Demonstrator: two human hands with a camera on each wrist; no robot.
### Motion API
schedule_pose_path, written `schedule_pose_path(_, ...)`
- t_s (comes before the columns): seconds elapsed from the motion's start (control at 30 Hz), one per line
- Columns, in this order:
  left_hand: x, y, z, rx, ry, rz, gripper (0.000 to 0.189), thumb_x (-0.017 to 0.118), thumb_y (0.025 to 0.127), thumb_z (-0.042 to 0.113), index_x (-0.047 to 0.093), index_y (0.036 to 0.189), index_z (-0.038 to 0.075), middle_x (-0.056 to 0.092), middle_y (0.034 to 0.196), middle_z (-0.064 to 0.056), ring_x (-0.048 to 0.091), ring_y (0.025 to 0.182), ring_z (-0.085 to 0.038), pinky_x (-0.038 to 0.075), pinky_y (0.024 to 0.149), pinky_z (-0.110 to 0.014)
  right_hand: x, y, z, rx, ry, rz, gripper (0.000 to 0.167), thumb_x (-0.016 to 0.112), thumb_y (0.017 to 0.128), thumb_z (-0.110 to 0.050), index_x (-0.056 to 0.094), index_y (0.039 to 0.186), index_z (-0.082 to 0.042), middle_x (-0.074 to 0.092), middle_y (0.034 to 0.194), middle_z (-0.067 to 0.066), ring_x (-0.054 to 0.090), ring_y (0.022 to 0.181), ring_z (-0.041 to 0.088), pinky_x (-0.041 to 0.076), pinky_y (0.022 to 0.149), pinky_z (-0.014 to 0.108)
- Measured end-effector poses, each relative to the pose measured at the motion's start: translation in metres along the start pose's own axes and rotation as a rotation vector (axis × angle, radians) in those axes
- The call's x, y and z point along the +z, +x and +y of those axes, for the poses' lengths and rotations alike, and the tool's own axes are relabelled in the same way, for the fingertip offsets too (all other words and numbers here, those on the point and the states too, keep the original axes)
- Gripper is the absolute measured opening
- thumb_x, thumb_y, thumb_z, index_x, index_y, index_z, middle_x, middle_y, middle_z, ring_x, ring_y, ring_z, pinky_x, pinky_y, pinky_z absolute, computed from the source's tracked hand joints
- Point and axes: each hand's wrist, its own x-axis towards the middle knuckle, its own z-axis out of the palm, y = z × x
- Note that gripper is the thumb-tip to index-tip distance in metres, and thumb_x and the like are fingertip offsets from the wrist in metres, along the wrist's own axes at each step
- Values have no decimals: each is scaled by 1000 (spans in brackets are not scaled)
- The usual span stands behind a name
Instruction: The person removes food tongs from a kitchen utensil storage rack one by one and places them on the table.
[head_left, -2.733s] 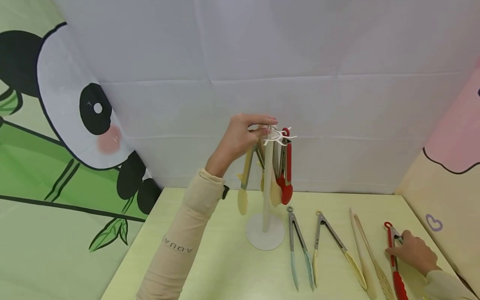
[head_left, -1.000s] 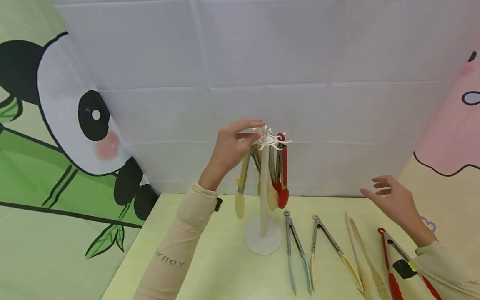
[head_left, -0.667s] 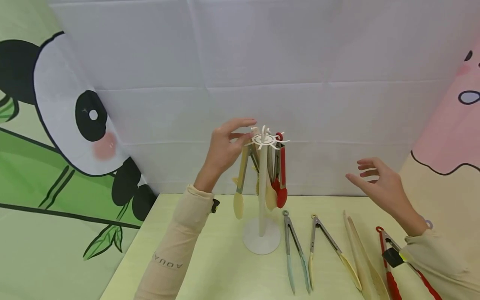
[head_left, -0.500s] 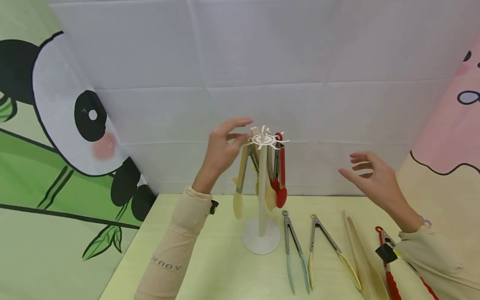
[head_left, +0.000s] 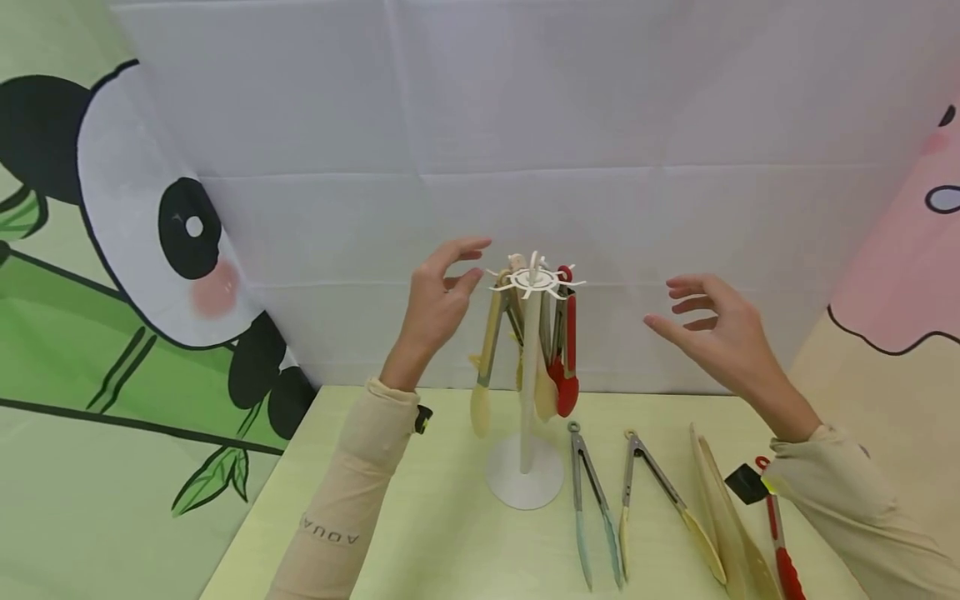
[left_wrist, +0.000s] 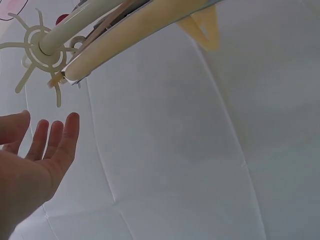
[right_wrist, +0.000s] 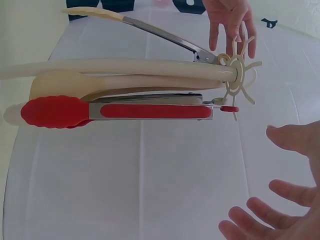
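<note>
A white rack (head_left: pixel 529 375) with a ring of hooks stands upright on its round base. Yellow-tipped tongs (head_left: pixel 491 333) hang at its left and red tongs (head_left: pixel 572 333) at its right, with paler utensils between. To the left of the hooks, my left hand (head_left: pixel 435 304) is held up, fingers loosely bent and holding nothing. The left wrist view shows a gap between those fingertips and the hooks (left_wrist: pixel 57 95). My right hand (head_left: pixel 720 333) is in the air right of the rack, its fingers spread and bare in the right wrist view.
On the table (head_left: pixel 442 533) lie blue-tipped tongs (head_left: pixel 581 475), yellow-tipped tongs (head_left: pixel 667 483), a pair of wooden-looking tongs (head_left: pixel 723 517) and red tongs (head_left: pixel 780 533). My right sleeve covers part of the red ones. A white cloth (head_left: pixel 637 208) hangs behind.
My right hand has left the red tongs on the table, risen and moved left toward the rack. My left hand has let go of the rack top and drawn away to the left.
</note>
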Motion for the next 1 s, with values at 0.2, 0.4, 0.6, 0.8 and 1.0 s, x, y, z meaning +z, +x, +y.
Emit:
schedule_pose_path(0.2,-3,-4,-6,-39,4,-36,36,56,91,-6,60,125,7,60,123,-7,56,112,-22,52,82,-40,4,6,-12,-9,8,-28,53,73,83,-34,53,127,-11,57,118,4,56,101,19,48,79,26)
schedule_pose_path(0.4,-2,-8,-16,-76,-24,-83,39,57,90,-6,56,128,5,58,125,-11,56,112,-26,52,81,-42,11,16,-26,-64,21,-43,51,72,84,-33,55,126,-11,57,117,4,56,101,18,49,81,35)
schedule_pose_path(0.6,-1,-11,-25,-129,-62,-132,40,56,91,-6,54,129,5,56,125,-16,56,111,-26,52,83,-37,19,31,-42,-132,52,-47,46,70,86,-29,56,124,-8,58,115,8,55,101,24,48,83,45)
schedule_pose_path(0.8,0,-15,-32,-166,-93,-196,37,56,91,-4,53,128,2,57,123,-18,56,111,-30,53,82,-36,28,43,-55,-170,56,-53,43,71,85,-27,57,121,-7,60,110,8,55,99,24,48,82,43)
schedule_pose_path(1.0,2,-18,-40,-218,-126,-291,37,57,93,2,52,130,4,59,121,-13,57,111,-28,53,81,-36,40,53,-65,-194,50,-81,42,68,87,-27,57,122,-6,62,108,11,55,100,26,45,82,42)
